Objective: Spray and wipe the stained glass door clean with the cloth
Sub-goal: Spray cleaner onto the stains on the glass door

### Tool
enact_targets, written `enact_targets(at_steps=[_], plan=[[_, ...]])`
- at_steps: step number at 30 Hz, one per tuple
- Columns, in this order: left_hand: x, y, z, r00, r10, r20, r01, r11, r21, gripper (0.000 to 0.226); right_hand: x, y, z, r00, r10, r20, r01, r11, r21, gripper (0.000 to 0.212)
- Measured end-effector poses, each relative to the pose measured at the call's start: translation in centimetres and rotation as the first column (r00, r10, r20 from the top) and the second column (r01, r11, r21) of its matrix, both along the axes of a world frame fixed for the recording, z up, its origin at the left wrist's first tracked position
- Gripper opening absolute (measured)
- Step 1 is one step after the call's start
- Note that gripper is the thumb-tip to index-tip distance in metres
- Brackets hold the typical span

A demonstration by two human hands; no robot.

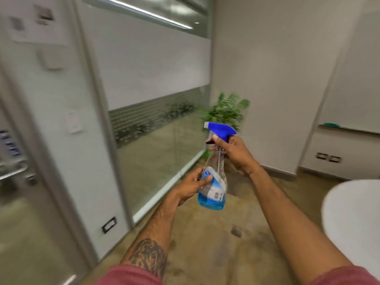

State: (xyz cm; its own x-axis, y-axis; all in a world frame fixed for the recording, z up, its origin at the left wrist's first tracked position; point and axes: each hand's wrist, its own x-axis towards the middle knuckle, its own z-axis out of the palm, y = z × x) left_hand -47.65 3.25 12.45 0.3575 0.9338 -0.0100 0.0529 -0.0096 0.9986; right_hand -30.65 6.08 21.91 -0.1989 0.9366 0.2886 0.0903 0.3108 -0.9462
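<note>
step: pre-spray | both hands on spray bottle (213, 177), R hand (236, 153) at trigger neck, L hand (193, 185) round body | glass door (22, 202) far left, blurry | cloth unseen | next: aim nozzle at door, squeeze

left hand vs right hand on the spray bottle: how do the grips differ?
The right hand wraps the neck just under the blue trigger head; the left hand cups the labelled body of the spray bottle. The right hand sits higher and farther from the camera; the left hand is lower and nearer. Both hold the same bottle, in mid-air.
</note>
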Motion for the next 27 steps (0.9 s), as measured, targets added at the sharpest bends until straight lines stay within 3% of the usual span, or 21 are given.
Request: enact_targets(at_steps=[7, 13, 20, 27], plan=[[-23.0, -6.0, 3.0, 0.947, 0.318, -0.046, -0.316, 0.948, 0.038, 0.025, -23.9, -1.1, 2.2, 0.961, 0.277, -0.020, -0.276, 0.960, 0.054, 0.027], [-38.1, -13.7, 5.0, 0.815, 0.575, -0.078, -0.571, 0.818, 0.065, 0.023, -42.0, -5.1, 4.2, 0.856, 0.517, -0.028, -0.509, 0.850, 0.135, 0.031], [-50.2, -21.6, 6.8, 0.619, 0.785, -0.031, -0.778, 0.618, 0.110, 0.030, -57.6, -10.4, 7.3, 0.665, 0.743, -0.077, -0.721, 0.665, 0.196, 0.037], [-58.8, -25.4, 8.6, 0.441, 0.895, 0.073, -0.894, 0.430, 0.127, 0.032, -70.0, -13.7, 10.3, 0.496, 0.854, -0.155, -0.835, 0.518, 0.185, 0.020]])
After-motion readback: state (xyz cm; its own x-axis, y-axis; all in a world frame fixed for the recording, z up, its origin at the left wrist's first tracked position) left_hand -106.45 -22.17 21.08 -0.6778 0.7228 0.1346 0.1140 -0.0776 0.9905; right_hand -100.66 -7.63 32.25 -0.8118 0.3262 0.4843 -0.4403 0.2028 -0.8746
